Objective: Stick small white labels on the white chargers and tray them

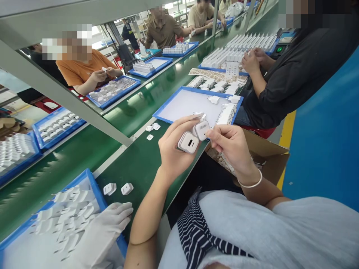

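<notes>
In my left hand (175,144) I hold two white plug chargers side by side. The nearer charger (188,142) faces me with a dark USB port and a smaller slot. The other charger (201,130) has faint grey lettering on its end face. My right hand (232,144), with a white bangle at the wrist, is closed in a pinch at that lettered charger's right edge. What lies between its fingertips is too small to make out. Behind my hands, a blue-rimmed tray (179,98) carries white chargers at its right side.
Small white pieces (153,127) and two chargers (127,188) lie on the green belt. Another person's gloved hand (103,231) is over a charger-filled tray (94,188) at lower left. A cardboard box (269,149) stands right; a metal post (70,93) slants across the left.
</notes>
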A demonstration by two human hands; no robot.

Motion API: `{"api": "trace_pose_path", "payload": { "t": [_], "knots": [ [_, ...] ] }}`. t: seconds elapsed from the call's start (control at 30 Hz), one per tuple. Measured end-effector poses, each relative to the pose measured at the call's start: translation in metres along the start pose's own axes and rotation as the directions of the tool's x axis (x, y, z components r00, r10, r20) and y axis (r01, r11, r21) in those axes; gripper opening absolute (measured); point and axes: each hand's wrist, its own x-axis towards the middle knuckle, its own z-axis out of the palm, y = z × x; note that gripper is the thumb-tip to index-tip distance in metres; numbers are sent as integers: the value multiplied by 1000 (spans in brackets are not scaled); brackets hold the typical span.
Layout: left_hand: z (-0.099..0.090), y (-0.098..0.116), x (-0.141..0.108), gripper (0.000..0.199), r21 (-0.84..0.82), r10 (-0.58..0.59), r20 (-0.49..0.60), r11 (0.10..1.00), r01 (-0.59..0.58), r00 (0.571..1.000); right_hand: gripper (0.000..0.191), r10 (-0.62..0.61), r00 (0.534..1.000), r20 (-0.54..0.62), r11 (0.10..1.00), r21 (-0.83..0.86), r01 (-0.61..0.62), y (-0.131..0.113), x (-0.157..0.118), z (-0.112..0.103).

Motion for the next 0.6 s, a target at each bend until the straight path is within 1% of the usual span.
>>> {"api": "trace_pose_path", "payload": {
  "t": [0.07, 0.1, 0.17, 0.2, 0.27, 0.33, 0.37, 0.4, 0.43, 0.47, 0.53, 0.6],
  "knots": [
    [-2, 1, 1, 33, -137, -115, 35, 983, 119, 993, 42, -89, 995, 50, 996, 17, 88, 6, 0, -2],
    [-4, 1, 2, 36, -211, -167, 64, 961, 177, 984, 43, -139, 987, 82, 990, 43, 135, 8, 1, -4],
    [-8, -1, 4, 43, -360, -260, 143, 885, 295, 955, 46, -216, 968, 124, 974, 99, 205, 12, 5, -7],
    [-9, -2, 4, 45, -432, -300, 188, 830, 353, 935, 44, -237, 962, 134, 968, 116, 222, 14, 7, -9],
    [-12, -3, 5, 45, -538, -370, 284, 702, 466, 885, 33, -241, 956, 164, 967, 126, 222, 14, 13, -11],
    [-12, -5, 6, 45, -579, -421, 369, 593, 559, 829, 25, -240, 944, 226, 967, 142, 212, 13, 18, -13],
    [-12, -5, 6, 46, -580, -443, 393, 561, 591, 806, 23, -240, 937, 253, 967, 151, 207, 13, 20, -14],
    [-12, -6, 7, 46, -574, -460, 405, 545, 611, 790, 21, -241, 932, 269, 966, 157, 204, 12, 22, -15],
    [-12, -6, 7, 47, -564, -468, 408, 546, 619, 784, 19, -238, 931, 276, 967, 156, 201, 12, 23, -17],
    [-12, -5, 7, 47, -554, -463, 405, 561, 615, 788, 17, -231, 934, 273, 969, 150, 196, 12, 24, -18],
    [-13, -4, 7, 46, -530, -414, 398, 625, 574, 819, 16, -212, 941, 262, 975, 128, 184, 13, 25, -21],
    [-14, -2, 7, 42, -488, -346, 389, 709, 509, 854, 18, -202, 951, 235, 979, 85, 187, 16, 25, -22]
  ]
}}
